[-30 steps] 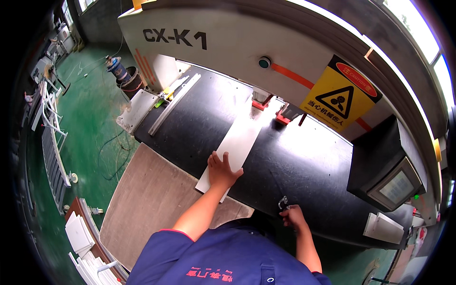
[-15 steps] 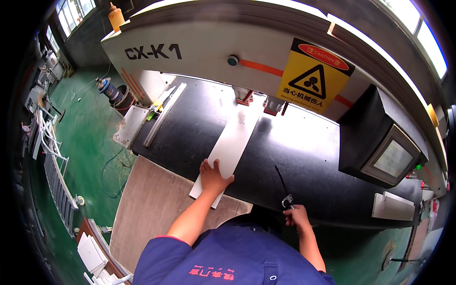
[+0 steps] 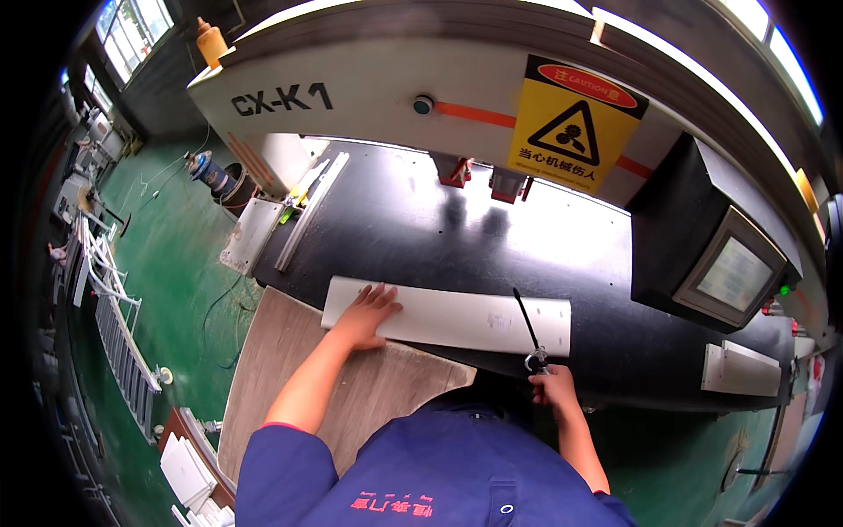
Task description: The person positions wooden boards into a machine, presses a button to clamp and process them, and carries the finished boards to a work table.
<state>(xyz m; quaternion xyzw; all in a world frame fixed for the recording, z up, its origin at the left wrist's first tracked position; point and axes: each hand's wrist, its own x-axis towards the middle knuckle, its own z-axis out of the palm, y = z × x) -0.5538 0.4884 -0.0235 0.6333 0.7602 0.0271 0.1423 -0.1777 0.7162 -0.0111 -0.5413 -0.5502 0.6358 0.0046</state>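
Observation:
A long white panel (image 3: 457, 318) lies crosswise along the front edge of the black machine bed (image 3: 413, 228). My left hand (image 3: 366, 314) rests flat on the panel's left end, fingers spread. My right hand (image 3: 553, 386) is at the bed's front edge, closed around a slim black rod-like tool (image 3: 527, 327) with a metal fitting at its base; the rod leans up over the panel's right end.
A big grey machine housing (image 3: 369, 88) with a yellow warning sign (image 3: 575, 123) overhangs the bed. A control screen box (image 3: 716, 263) stands at right. A wooden board (image 3: 299, 378) lies below the bed at left. Green floor, racks and white parts are on the left.
The white panel has swung from pointing into the machine to lying crosswise along the front edge, with my left hand on it. My right hand stayed at the bed's edge with the tool.

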